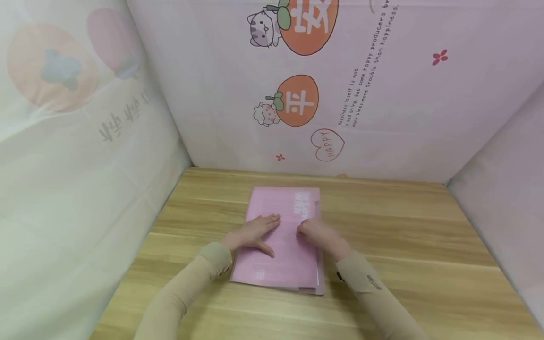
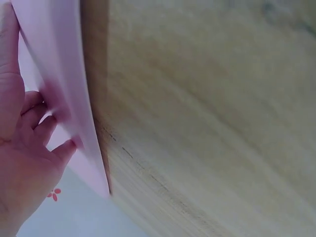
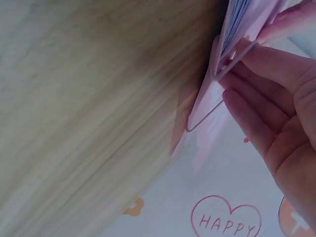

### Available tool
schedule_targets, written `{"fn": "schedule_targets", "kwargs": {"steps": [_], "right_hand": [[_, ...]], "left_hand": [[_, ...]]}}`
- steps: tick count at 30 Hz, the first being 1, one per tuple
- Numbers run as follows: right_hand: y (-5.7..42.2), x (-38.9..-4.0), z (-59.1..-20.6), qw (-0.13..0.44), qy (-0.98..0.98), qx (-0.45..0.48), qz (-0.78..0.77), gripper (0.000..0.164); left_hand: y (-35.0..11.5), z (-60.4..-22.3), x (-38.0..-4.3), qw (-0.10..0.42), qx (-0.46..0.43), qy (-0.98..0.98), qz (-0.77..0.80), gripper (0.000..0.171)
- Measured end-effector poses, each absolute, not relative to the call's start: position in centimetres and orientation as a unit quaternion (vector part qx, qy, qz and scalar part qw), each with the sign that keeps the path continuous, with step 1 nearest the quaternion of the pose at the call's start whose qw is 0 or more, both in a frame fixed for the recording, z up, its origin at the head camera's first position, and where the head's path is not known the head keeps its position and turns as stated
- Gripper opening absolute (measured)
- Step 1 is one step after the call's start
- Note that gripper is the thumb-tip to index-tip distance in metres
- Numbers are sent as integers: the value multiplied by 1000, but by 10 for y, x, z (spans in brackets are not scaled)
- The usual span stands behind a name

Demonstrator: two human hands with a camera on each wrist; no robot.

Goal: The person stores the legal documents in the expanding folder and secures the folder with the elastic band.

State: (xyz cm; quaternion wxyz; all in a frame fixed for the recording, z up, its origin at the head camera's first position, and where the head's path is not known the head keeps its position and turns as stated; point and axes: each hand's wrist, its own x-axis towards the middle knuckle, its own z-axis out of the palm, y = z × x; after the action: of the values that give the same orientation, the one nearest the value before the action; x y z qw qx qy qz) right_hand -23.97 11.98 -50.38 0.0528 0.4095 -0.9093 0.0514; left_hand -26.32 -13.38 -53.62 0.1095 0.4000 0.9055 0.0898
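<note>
A pink folder (image 1: 272, 269) with white lettering lies flat on the wooden table, its long side running away from me. Spread across its left half, my left hand (image 1: 256, 233) rests on the cover with straight fingers. In the left wrist view that hand (image 2: 29, 138) touches the pink cover (image 2: 69, 64) with its fingertips. My right hand (image 1: 319, 234) has curled fingers at the folder's right edge. Seen from the right wrist, thumb and fingers of the right hand (image 3: 281, 98) pinch the folder's translucent edge (image 3: 210, 106). Layered sheets (image 3: 236, 22) show inside the folder's side.
The wood-grain table (image 1: 395, 255) extends on both sides of the folder. A printed cloth wall (image 1: 382, 137) stands behind it, with a white cloth wall (image 1: 85, 189) on the left and another pale wall (image 1: 505, 165) on the right.
</note>
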Motion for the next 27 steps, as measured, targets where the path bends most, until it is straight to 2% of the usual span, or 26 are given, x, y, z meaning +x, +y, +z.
{"fn": "schedule_targets", "kwargs": {"steps": [7,15,27], "right_hand": [[104,-248,-506,106,-910,400,-17,13],[85,-250,-499,117,-900,412,-80,13],[81,-251,-501,54,-926,370,-53,11]], "left_hand": [[-134,-536,-269,109,398,907,88,115],[-134,-539,-272,113,395,907,94,115],[-129,-542,-266,115,391,908,103,115]]}}
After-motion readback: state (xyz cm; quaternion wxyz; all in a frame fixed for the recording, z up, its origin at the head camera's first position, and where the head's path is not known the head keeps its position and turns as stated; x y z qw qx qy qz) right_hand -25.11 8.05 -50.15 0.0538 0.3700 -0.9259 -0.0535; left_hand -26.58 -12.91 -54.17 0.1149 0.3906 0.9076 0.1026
